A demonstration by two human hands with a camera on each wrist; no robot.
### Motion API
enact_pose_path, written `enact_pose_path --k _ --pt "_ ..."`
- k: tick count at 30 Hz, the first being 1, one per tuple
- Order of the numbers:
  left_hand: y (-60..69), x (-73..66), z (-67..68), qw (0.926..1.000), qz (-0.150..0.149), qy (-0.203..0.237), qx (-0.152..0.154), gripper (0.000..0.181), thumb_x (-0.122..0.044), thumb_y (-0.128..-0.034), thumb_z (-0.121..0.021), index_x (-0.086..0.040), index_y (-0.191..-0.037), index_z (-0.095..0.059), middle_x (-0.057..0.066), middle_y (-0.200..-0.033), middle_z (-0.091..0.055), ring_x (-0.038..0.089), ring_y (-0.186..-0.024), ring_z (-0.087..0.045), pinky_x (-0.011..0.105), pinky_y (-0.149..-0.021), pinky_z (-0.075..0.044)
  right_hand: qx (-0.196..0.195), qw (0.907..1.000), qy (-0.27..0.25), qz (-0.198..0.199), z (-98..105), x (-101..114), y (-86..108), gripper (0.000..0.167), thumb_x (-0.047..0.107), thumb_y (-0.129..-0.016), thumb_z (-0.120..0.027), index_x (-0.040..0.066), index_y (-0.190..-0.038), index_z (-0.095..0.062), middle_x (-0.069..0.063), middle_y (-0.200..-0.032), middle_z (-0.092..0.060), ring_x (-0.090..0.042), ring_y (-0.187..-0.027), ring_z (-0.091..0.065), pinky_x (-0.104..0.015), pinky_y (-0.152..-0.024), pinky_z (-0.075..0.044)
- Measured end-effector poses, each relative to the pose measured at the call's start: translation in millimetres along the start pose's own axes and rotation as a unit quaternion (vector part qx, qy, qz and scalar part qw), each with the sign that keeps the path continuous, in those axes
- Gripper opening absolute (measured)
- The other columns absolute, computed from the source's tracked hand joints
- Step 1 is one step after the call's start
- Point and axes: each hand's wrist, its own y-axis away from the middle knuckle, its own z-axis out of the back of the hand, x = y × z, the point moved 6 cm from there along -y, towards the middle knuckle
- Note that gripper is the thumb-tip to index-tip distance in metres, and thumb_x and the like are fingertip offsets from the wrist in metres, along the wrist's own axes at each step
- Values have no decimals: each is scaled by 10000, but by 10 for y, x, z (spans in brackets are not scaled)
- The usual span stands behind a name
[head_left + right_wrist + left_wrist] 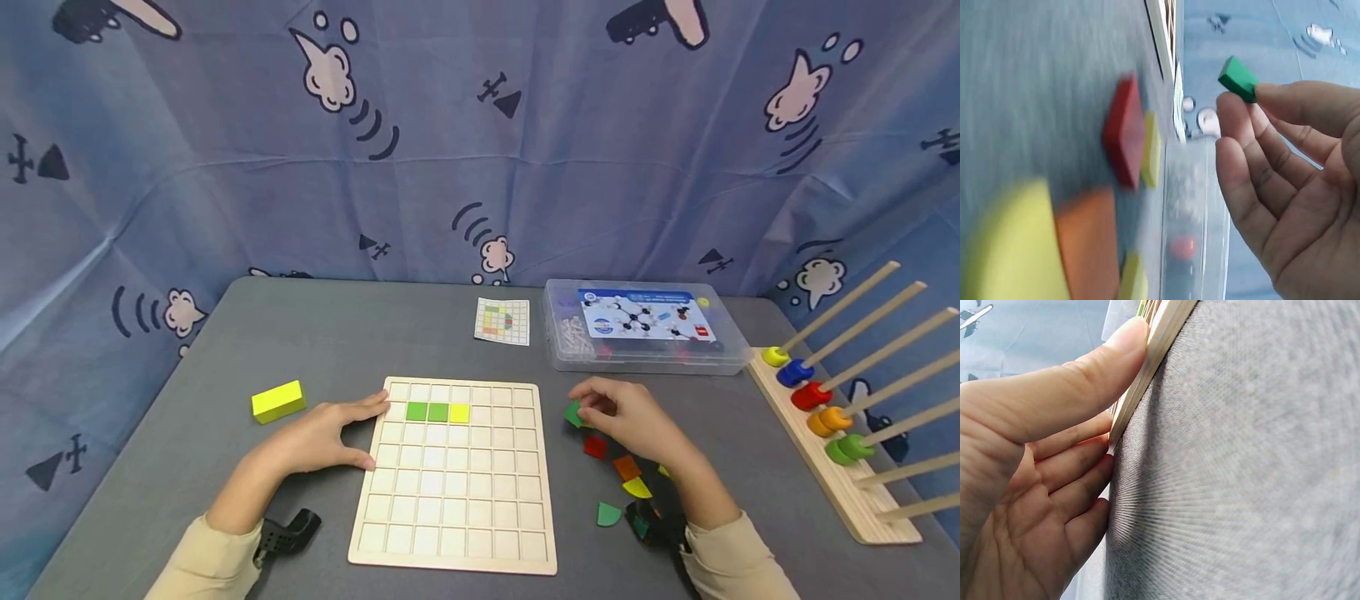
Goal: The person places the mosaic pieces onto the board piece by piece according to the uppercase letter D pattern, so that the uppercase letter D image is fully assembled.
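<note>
- Nearest, the left sleeve [217,558] lies at 7 o'clock of the board's centre (12 being straight ahead of the person) and the right sleeve [738,554] at 4; a black wrist device [288,533] shows beside the left one.
- Between 3 and 4 o'clock, a green rounded piece [608,515] lies flat on the grey table [187,400].
- Around 3 o'clock, beside the right forearm, lie a yellow rounded piece [637,487], an orange piece [627,468] and a red piece [596,447].
- At the dial's middle, the wooden grid board [457,531] lies flat.
- At 9 o'clock, the left hand [330,437] grasps nothing: thumb and fingertips, spread apart, touch the board's left edge.
- In the board's second row from the far edge, two green squares [427,412] and a yellow square [459,413] sit side by side.
- Just past 2 o'clock, off the board's right edge, the right hand [622,408] pinches a green piece [573,414] between thumb and finger.
- Near 10 o'clock stands a yellow block [278,402].
- At 3 o'clock, well apart, is a wooden peg rack [885,529] bearing coloured rings.
- At 2 o'clock rests a clear plastic case [645,358]; near 1, a printed card [502,322].
- Farthest, across 12, hangs a blue patterned curtain [442,108].
</note>
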Motion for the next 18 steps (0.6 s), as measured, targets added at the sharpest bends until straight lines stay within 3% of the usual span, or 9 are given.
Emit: enact_pose_path --k 5,18 --pt "-16 -5 -9 10000 -3 8 12 863 -486 -729 -749 -120 -1440 -423 49 -1532 -324 322 -1367 -360 486 -1030 -398 185 9995 -204 138 -200 176 -64 152 101 -908 -623 86 -1049 -678 32 -871 -673 -68 -770 -618 -239 -676 -526" --pt "9 -3 0 10000 53 24 -45 861 -486 -727 -747 -111 -1434 -432 51 -1525 -336 325 -1369 -356 482 -1033 -394 737 9939 31 826 -612 611 -413 115 67 -885 -628 108 -975 -687 57 -818 -654 -45 -710 -557 -211 -648 -488"
